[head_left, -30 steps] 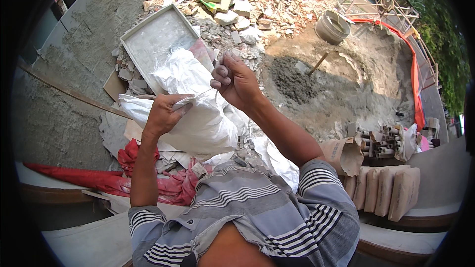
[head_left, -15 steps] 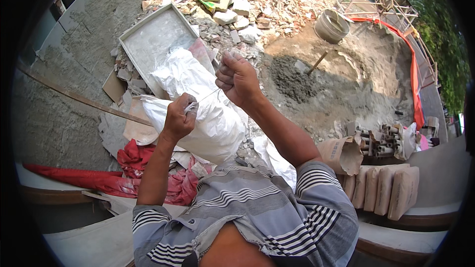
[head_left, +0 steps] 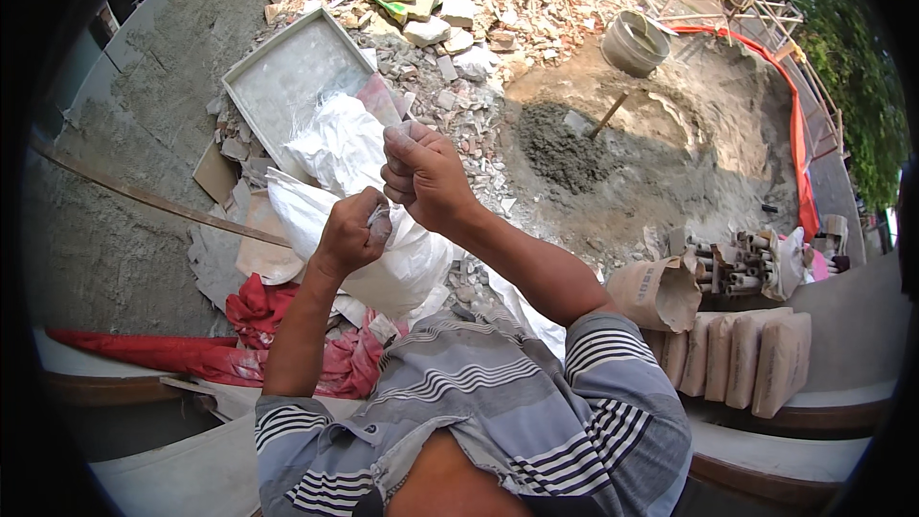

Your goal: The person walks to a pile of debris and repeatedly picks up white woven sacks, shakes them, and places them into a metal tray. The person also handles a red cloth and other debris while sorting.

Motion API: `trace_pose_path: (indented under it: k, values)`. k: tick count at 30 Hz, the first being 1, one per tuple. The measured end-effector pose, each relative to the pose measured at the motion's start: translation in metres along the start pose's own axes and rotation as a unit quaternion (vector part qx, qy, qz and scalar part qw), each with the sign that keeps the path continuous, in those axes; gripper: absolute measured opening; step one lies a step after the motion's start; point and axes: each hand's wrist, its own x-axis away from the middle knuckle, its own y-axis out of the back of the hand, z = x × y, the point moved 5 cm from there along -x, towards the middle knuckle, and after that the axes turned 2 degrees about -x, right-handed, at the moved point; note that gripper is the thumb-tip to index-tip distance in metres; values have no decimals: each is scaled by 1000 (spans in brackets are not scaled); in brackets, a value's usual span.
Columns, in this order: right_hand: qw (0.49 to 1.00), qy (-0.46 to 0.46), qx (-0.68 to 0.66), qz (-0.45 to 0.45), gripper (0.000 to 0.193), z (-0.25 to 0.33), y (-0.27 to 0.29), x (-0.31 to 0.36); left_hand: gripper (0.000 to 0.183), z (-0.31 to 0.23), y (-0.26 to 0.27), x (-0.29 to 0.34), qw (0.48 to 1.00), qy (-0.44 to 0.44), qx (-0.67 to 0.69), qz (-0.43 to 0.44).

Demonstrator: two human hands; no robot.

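Observation:
In front of me lies a large white woven sack (head_left: 414, 263), crumpled and slanting up toward a grey tray. My left hand (head_left: 352, 235) is closed on the sack's edge, thumb uppermost. Just up and to the right, my right hand (head_left: 428, 177) is held in a tight pinch, apart from the left by a small gap. A thin white thread ran between the hands a moment ago; now the fingers mostly hide it. What the sack contains cannot be seen.
The shallow grey tray (head_left: 295, 77) lies on rubble beyond the sack. Wet mortar (head_left: 560, 155) with a wooden-handled tool (head_left: 608, 115) is at right, near a concrete ring (head_left: 635, 44). Brown paper bags (head_left: 742, 359) stand lower right. A red cloth (head_left: 335, 359) and long wooden strip (head_left: 163, 193) lie left.
My right hand has come down and left, closer to my left hand. The thin strand between them no longer shows. My left hand has shifted slightly right.

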Motion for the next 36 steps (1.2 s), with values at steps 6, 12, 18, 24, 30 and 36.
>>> trace_pose_path:
  k: [6, 12, 18, 24, 30, 36]
  values:
    - [997, 10, -62, -41, 33, 8, 36, -14, 11, 2, 15, 0, 999, -3, -49, 4]
    - [998, -5, -13, -66, 32, 24, 34, -1, 8, 16, 35, 13, 997, -13, -74, 11]
    - [985, 132, -19, -108, 30, 110, 105, 1, 13, 31, 60, 43, 995, 79, -58, 8]
    - [833, -27, 546, -85, 26, 60, 132, 21, 24, 36, 68, 19, 991, 93, 85, -52]
    - [522, 61, 830, -186, 50, 63, 143, 53, 20, 41, 77, 24, 977, 85, 158, -119]
    - [822, 155, 546, -45, 23, 26, 65, 48, 11, 31, 70, 10, 990, 42, 83, -105]
